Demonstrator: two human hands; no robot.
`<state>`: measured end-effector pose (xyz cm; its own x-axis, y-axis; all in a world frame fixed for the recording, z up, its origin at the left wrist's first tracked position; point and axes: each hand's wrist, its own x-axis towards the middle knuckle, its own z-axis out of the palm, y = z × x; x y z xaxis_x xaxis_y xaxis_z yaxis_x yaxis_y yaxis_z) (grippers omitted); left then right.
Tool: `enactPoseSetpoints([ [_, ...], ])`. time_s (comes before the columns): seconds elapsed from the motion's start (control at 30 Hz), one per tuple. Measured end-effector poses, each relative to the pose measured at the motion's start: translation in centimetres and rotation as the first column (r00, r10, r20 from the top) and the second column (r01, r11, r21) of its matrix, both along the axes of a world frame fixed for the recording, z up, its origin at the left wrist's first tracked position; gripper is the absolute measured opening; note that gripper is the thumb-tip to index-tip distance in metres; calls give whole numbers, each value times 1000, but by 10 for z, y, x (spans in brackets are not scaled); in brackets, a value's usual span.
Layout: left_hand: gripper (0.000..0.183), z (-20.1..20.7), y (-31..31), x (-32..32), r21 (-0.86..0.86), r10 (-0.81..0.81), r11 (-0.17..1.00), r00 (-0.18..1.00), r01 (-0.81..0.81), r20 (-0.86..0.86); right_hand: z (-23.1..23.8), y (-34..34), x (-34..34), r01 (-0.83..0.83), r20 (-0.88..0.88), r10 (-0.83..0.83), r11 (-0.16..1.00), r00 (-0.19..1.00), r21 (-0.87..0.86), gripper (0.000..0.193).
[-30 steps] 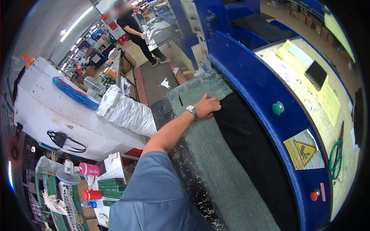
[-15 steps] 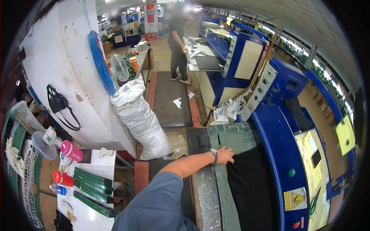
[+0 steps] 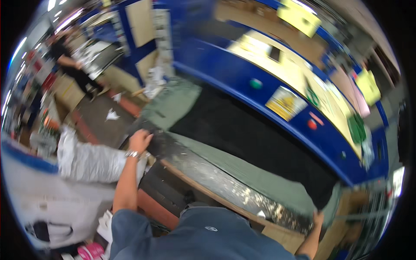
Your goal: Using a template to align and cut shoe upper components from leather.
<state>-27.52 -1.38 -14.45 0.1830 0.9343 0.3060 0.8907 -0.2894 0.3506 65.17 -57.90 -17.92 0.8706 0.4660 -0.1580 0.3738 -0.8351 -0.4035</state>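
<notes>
Left hand: loosely bent, fingers a little apart, nothing seen between them; it is at the far-left end of the desk, and whether it touches the surface is unclear.
Wristwatch: metal-banded, just behind the left hand.
Right hand: at the near-right corner of the black fabric, fingertips meeting its edge; too small and blurred to say if they pinch it.
Black fabric: laid lengthwise, running from beyond and right of the left hand down to the right hand.
Grey-green sheet: under the fabric, showing beyond the left hand and along the near side.
Desk: dark, scuffed, its bare strip stretching between the hands.
White sack: left of the left hand.
Blue machine beam: across the fabric from both hands, with a green button, a yellow warning label and a red button.
Green-handled scissors: past the beam, farther from the hands.
Co-worker: standing well beyond the left hand.
</notes>
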Motion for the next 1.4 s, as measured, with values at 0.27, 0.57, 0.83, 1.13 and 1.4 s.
enactPoseSetpoints([
  [0.27, 20, 25, -47, 267, -7, -271, 963, 961, 271, -65, -10, -28, 141, 200, 187, -182, 976, 965, -80, 68],
  [0.57, 74, 3, -140, 584, -309, -613, 780, 764, 544, -201, -26, -33, 217, 326, 154, -306, 937, 939, -126, 68],
  [0.83, 42, 29, -158, 601, -406, -629, 773, 673, 487, -389, -6, -20, 162, 216, 137, -252, 949, 958, 230, 35],
  [1.13, 28, 27, -200, 567, -321, -545, 838, 645, 441, -535, -17, -84, 117, 416, -228, -352, 821, 908, 391, 33],
  [1.4, 18, 24, -250, 551, -297, -522, 853, 723, 429, -452, -35, -131, 136, 444, -516, -235, 833, 824, 331, 37],
])
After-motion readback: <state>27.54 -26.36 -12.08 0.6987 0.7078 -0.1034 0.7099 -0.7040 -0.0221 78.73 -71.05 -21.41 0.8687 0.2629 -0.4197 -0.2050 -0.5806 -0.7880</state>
